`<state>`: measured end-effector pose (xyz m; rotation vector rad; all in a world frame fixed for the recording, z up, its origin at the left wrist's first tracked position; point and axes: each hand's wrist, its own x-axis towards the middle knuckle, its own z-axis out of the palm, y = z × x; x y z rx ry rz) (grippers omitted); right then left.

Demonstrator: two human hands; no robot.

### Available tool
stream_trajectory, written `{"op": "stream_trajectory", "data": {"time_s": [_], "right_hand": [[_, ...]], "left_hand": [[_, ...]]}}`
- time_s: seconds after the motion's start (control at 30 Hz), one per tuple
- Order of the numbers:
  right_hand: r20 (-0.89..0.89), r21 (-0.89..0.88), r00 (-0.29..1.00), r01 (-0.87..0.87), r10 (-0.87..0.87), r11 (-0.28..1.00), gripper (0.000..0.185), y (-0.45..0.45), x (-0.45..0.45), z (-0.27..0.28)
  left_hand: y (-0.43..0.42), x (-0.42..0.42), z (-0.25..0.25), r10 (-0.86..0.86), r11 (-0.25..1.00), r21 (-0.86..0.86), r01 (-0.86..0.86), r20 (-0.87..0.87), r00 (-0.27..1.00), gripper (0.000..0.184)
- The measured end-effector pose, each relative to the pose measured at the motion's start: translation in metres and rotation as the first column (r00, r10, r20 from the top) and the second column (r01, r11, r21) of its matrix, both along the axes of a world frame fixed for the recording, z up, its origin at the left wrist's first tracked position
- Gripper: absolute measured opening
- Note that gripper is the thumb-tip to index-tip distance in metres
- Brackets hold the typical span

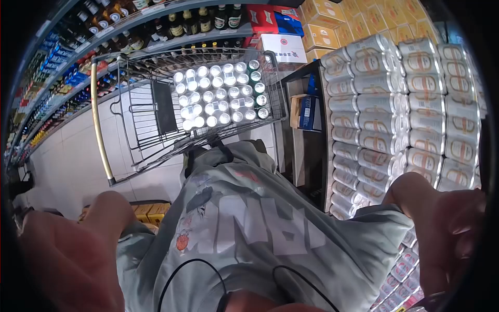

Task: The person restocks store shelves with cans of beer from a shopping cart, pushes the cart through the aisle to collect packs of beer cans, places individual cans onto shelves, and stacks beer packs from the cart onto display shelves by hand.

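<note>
Pale floor tiles [57,161] lie under the shop cart [140,109]. Lots of cans [213,96] stand up inside it, packed close in rows. They have round, shiny silver tops, and the ones at the right end are green. The cart is dark wire with a yellowish handle [99,119] on its left side. Just beyond it, shelves [125,23] hold many bottles. Yellow boxes [364,23] sit up at the right, with a white box [283,49] near them. Big stacks of silver cans [384,104] rise right of the cart. The left hand [67,255] and right hand [460,223] are low at the sides, well apart from the cart. Both look blurry and dark, so I cannot tell if their fingers are open or closed.
</note>
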<state>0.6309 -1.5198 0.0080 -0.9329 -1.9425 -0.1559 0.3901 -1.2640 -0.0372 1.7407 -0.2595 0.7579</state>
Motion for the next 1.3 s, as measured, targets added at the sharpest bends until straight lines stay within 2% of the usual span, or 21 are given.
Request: {"op": "stream_trajectory", "data": {"time_s": [0.23,0.37,0.43,0.47,0.5,0.53,0.57,0.63,0.7,0.73,0.77,0.83,0.87,0.9,0.93,0.97,1.0,1.1,1.13,1.23,1.3], "right_hand": [[-0.058,0.121,0.994,-0.082,0.090,0.989,0.019,0.052,0.030,-0.011],[-0.222,0.104,0.974,-0.020,0.043,0.994,0.013,0.072,0.068,-0.063],[-0.381,-0.076,0.914,0.122,-0.142,0.990,0.010,0.080,0.096,-0.128],[-0.373,-0.275,0.858,0.261,-0.353,0.925,0.012,0.081,0.114,-0.170],[-0.425,-0.436,0.757,0.309,-0.496,0.845,0.012,0.085,0.130,-0.225],[-0.338,-0.680,0.601,0.376,-0.724,0.630,0.011,0.073,0.153,-0.294],[-0.292,-0.811,0.509,0.317,-0.810,0.492,0.014,0.065,0.177,-0.360],[-0.131,-0.905,0.378,0.331,-0.917,0.265,0.023,0.040,0.208,-0.478],[-0.060,-0.913,0.363,0.356,-0.930,0.198,0.041,-0.001,0.223,-0.598],[0.006,-0.917,0.438,0.361,-0.899,0.170,0.057,-0.012,0.224,-0.629],[0.121,-0.892,0.503,0.434,-0.856,0.129,0.062,-0.029,0.229,-0.683],[-0.196,-0.979,0.398,-0.026,-0.896,0.202,0.048,-0.031,0.222,-0.721],[-0.184,-0.982,0.360,-0.025,-0.915,0.188,0.047,-0.039,0.218,-0.746],[-0.176,-0.984,0.317,-0.019,-0.932,0.179,0.047,-0.046,0.218,-0.773],[-0.167,-0.985,0.269,-0.005,-0.948,0.172,0.047,-0.034,0.212,-0.769],[-0.108,-0.974,0.072,-0.207,-0.992,0.091,0.040,-0.031,0.209,-0.758],[-0.114,-0.982,0.085,-0.157,-0.990,0.100,0.037,-0.029,0.205,-0.752],[-0.176,-0.981,0.094,-0.097,-0.980,0.167,0.031,-0.032,0.205,-0.756],[-0.202,-0.976,0.093,-0.095,-0.975,0.194,0.030,-0.032,0.204,-0.754],[-0.057,-0.997,0.092,-0.063,-0.994,0.052,0.038,-0.028,0.206,-0.755],[-0.012,-1.000,0.188,0.014,-0.982,0.015,0.041,-0.030,0.209,-0.765]], "left_hand": [[0.019,0.030,-0.009,0.181,0.983,-0.107,-0.151,0.375,0.909,0.029],[0.038,0.052,-0.038,0.491,0.867,-0.246,-0.433,0.568,0.660,0.023],[0.055,0.060,-0.091,0.660,0.729,-0.244,-0.640,0.500,0.561,0.023],[0.064,0.066,-0.122,0.721,0.662,-0.151,-0.734,0.394,0.570,0.023],[0.074,0.069,-0.154,0.787,0.590,0.003,-0.808,0.223,0.575,0.025],[0.086,0.067,-0.186,0.869,0.445,0.382,-0.810,0.035,0.494,0.022],[0.094,0.057,-0.220,0.904,0.416,0.564,-0.714,-0.167,0.394,0.024],[0.105,0.038,-0.285,0.957,0.287,0.732,-0.618,-0.239,0.161,0.028],[0.115,0.001,-0.336,0.986,0.125,0.885,-0.448,-0.161,-0.042,0.042],[0.121,-0.017,-0.355,0.977,0.078,0.943,-0.323,-0.136,-0.162,0.056],[0.128,-0.037,-0.375,0.968,0.055,0.959,-0.277,-0.119,-0.219,0.066],[0.141,-0.067,-0.403,0.906,0.152,0.960,-0.235,-0.231,-0.355,0.075],[0.147,-0.068,-0.401,0.774,0.338,0.882,-0.328,-0.459,-0.436,0.083],[0.156,-0.076,-0.413,0.664,0.417,0.771,-0.481,-0.620,-0.418,0.084],[0.165,-0.081,-0.425,0.642,0.425,0.755,-0.499,-0.640,-0.422,0.082],[0.175,-0.086,-0.438,0.618,0.436,0.734,-0.521,-0.665,-0.420,0.080],[0.181,-0.078,-0.437,0.628,0.464,0.760,-0.454,-0.644,-0.437,0.062],[0.190,-0.084,-0.450,0.423,0.486,0.513,-0.707,-0.846,-0.323,0.044],[0.184,-0.079,-0.450,0.478,0.392,0.464,-0.794,-0.841,-0.255,0.035],[0.181,-0.069,-0.432,0.396,0.372,0.395,-0.840,-0.886,-0.241,0.036],[0.184,-0.073,-0.435,0.401,0.355,0.387,-0.851,-0.885,-0.236,0.037]]}}
